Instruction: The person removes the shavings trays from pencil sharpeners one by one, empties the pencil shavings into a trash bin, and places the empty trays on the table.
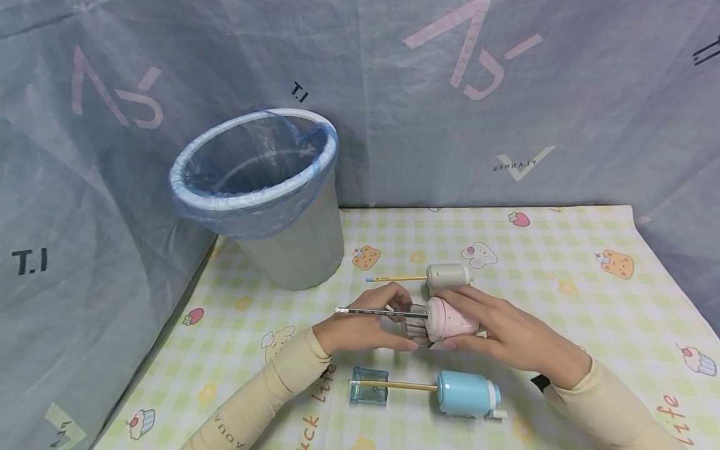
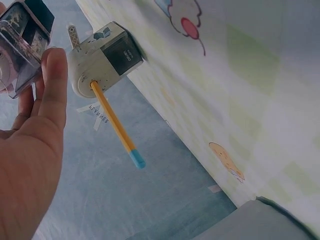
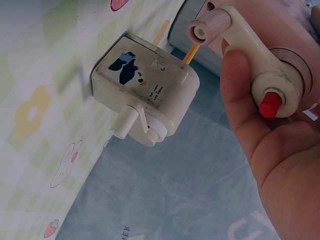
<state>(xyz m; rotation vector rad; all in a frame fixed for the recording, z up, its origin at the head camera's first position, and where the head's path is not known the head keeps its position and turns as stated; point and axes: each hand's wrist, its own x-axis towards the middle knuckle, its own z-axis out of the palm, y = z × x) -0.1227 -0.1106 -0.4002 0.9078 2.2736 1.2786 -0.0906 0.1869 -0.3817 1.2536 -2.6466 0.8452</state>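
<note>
A pink crank pencil sharpener (image 1: 452, 320) is gripped by my right hand (image 1: 509, 325), with fingers over its top and the thumb along its near side. Its pale crank arm (image 3: 255, 42) and a red knob (image 3: 270, 104) show in the right wrist view. A black pencil (image 1: 388, 312) sticks out of the sharpener's front, passing over my left hand (image 1: 357, 332). My left fingers and thumb hold a clear plastic shavings drawer (image 1: 415, 325) right at the sharpener's front. Bits show through the drawer's clear wall (image 2: 27, 47) in the left wrist view.
Behind my hands stands a whitish sharpener (image 1: 448, 276) with a yellow pencil (image 1: 396, 279) in it. Nearer me lies a blue sharpener (image 1: 464, 394) with another pencil (image 1: 413, 386) over a teal drawer (image 1: 368, 394). A grey bin (image 1: 298, 250) with a blue liner stands back left.
</note>
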